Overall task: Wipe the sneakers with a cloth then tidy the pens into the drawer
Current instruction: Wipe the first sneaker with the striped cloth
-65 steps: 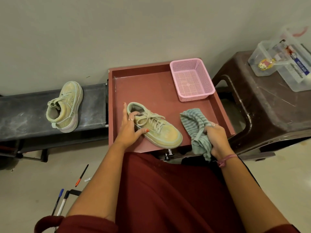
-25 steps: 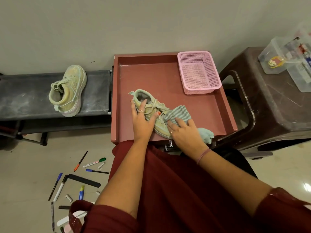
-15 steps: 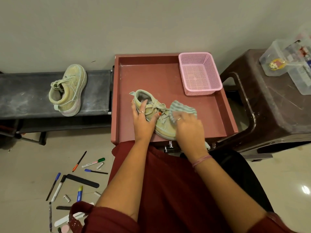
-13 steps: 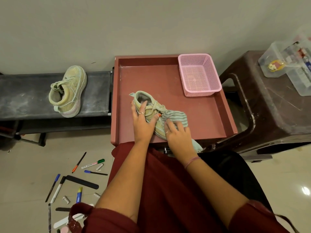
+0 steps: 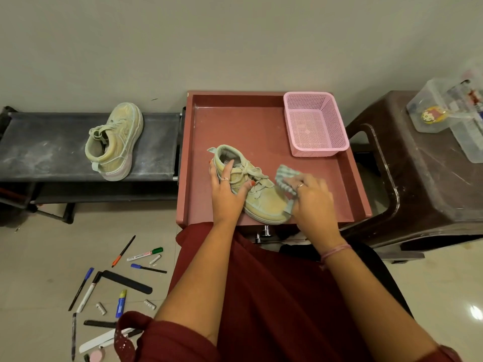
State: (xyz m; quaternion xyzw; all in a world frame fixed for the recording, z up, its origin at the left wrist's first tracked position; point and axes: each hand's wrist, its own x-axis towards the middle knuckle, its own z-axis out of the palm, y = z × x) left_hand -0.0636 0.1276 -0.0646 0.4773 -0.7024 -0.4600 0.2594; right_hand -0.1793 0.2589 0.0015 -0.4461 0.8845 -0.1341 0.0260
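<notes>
A dusty pale green sneaker (image 5: pixel 264 202) lies in the open red drawer (image 5: pixel 198 163), toe pointing towards me. My left hand (image 5: pixel 226 194) grips it at the heel and laces. My right hand (image 5: pixel 312 202) holds a striped green cloth (image 5: pixel 285 178) against the sneaker's right side near the toe; the hand is blurred. The second sneaker (image 5: pixel 115 142) stands on the dark rack at the left. Several pens and markers (image 5: pixel 145 256) lie scattered on the floor at lower left.
A pink mesh basket (image 5: pixel 315 124) sits in the drawer's back right corner. A brown plastic stool (image 5: pixel 423 184) with clear boxes (image 5: pixel 449 111) stands to the right. The dark shoe rack (image 5: pixel 52 150) is left of the drawer. My red garment covers my lap.
My right hand has rubbed the cloth back and forth over the sneaker's toe and right side, now sitting further right. My left hand keeps its grip on the heel.
</notes>
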